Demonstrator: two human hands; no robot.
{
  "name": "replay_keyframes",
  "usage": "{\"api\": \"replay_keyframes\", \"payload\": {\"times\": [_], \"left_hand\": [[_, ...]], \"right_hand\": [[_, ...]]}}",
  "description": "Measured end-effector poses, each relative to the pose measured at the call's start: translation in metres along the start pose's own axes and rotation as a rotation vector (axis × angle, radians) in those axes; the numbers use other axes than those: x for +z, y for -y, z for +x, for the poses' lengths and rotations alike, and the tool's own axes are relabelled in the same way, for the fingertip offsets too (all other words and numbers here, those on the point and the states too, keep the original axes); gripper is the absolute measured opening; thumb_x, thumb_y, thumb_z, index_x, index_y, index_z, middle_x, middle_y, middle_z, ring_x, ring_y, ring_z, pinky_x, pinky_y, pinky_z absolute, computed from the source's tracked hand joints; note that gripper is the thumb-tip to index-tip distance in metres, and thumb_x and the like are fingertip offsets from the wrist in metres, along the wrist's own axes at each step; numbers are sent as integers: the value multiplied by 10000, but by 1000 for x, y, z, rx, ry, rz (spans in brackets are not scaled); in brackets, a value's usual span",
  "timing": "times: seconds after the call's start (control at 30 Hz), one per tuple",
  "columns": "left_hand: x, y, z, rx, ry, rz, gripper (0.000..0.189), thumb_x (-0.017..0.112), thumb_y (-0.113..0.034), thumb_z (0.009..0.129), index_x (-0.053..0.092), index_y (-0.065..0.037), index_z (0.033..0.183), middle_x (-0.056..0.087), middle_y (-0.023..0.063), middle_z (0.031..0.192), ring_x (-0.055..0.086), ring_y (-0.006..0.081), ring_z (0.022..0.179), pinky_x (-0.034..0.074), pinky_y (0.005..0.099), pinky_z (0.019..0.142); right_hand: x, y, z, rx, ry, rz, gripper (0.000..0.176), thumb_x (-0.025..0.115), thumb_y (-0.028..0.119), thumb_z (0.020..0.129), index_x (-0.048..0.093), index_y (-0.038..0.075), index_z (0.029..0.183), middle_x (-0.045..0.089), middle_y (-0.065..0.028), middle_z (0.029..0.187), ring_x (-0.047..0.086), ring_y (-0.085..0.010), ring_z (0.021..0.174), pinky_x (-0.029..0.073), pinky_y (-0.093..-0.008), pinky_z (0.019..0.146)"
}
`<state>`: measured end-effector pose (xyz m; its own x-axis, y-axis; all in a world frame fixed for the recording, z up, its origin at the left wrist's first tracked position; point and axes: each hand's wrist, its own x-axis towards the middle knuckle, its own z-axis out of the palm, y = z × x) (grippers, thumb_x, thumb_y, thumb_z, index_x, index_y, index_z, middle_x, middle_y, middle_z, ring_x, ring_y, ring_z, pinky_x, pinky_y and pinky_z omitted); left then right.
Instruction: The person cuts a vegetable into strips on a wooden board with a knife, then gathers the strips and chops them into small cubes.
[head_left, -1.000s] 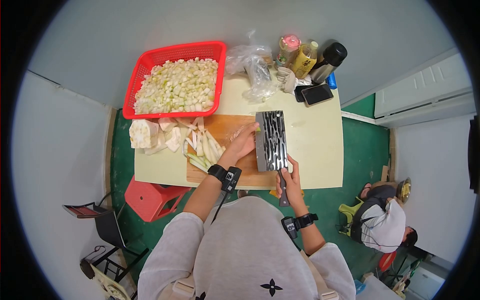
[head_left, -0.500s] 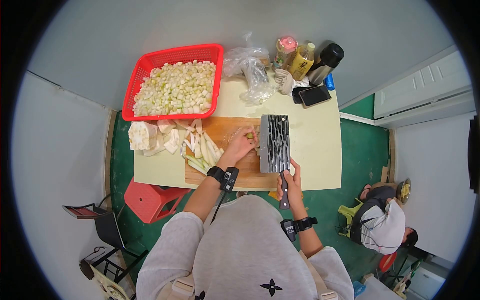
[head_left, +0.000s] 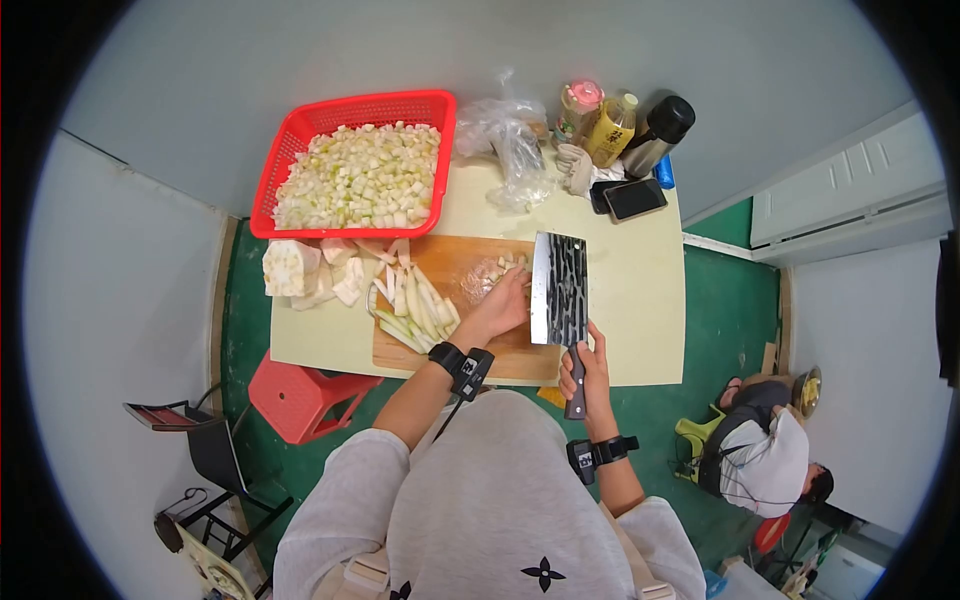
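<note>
My right hand is wrapped round the dark handle of a wide cleaver, its patterned blade pointing away from me over the right side of the wooden cutting board. Close beside the blade's left edge is my left hand, fingers bent together; whatever they hold is hidden. Small diced pieces lie on the board just beyond those fingertips. Pale green-white vegetable strips are piled on the board's left side. Larger peeled white chunks sit on the table left of the board.
A red basket full of diced vegetable stands at the back left. Plastic bags, a yellow-labelled bottle, a thermos and a phone are at the back. A red stool stands left; a seated person is at right.
My left hand has shifted right and slightly toward me, uncovering diced pieces on the board. The cleaver in my right hand has moved slightly right, and its blade has tilted a little.
</note>
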<state>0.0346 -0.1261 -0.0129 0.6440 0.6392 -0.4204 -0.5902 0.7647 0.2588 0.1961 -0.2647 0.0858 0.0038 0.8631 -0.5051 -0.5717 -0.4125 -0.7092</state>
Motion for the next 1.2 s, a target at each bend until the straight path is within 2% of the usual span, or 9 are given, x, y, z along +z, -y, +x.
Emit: {"api": "replay_keyframes", "payload": {"times": [0.33,0.43,0.53,0.6,0.8,0.87,0.97,1.1,1.2], "left_hand": [[-40,0,15,-29,119,-31,435,472,-398,1001,519,-36,1238,631,90,1083,623,200,862,508,336,862],[-43,-8,19,107,-205,257,260,494,-272,975,603,-37,986,610,101,955,587,194,862,486,302,805],[-18,-14,21,313,-420,693,289,499,-275,979,622,-18,1030,635,114,1024,607,193,918,468,325,869],[-12,-19,22,395,-375,880,313,497,-281,981,619,-9,1075,644,116,1065,610,186,962,454,328,899],[-20,-45,12,501,-354,971,344,503,-261,979,615,27,1132,683,114,1066,629,154,996,472,292,883],[-36,-56,-5,463,-364,870,327,516,-242,973,618,35,1113,693,103,1026,639,152,967,486,284,860],[-58,-74,-45,723,-538,1140,217,571,-128,925,625,18,1076,696,88,976,654,164,881,510,283,807],[-92,-95,-95,908,-759,1269,188,598,-39,864,630,-3,1046,689,105,946,660,196,858,512,297,800],[-105,-103,-126,814,-864,1386,205,604,-22,837,629,-4,1040,688,114,945,659,216,854,514,304,787]], "right_hand": [[-13,-8,3,-59,-46,-59,446,431,195,1031,272,213,1447,494,-54,722,424,-94,401,379,-246,337],[-19,-10,2,-136,-113,-227,489,461,185,1019,249,196,1460,496,-56,698,438,-116,398,403,-272,348],[-21,-9,-2,-167,-98,-320,464,449,206,1030,261,209,1454,499,-54,713,435,-108,394,392,-244,349],[-21,-7,-5,-159,-87,-320,465,452,206,1030,261,206,1454,499,-56,726,439,-105,403,390,-238,350],[-37,-10,2,29,-19,178,426,434,229,1039,301,220,1444,454,-53,757,387,-80,434,356,-201,344],[-42,-10,3,71,3,316,363,405,217,1047,379,164,1405,415,-46,773,380,-71,453,368,-189,345],[-53,-15,12,231,166,935,315,357,177,1055,468,41,1317,375,-46,792,383,-60,458,402,-169,356],[-45,-2,15,319,101,937,361,388,197,1054,411,160,1413,395,-36,779,360,-36,454,346,-155,328],[-40,6,22,324,161,680,373,405,199,1049,397,189,1422,407,-37,775,368,-50,447,348,-169,334]]}}
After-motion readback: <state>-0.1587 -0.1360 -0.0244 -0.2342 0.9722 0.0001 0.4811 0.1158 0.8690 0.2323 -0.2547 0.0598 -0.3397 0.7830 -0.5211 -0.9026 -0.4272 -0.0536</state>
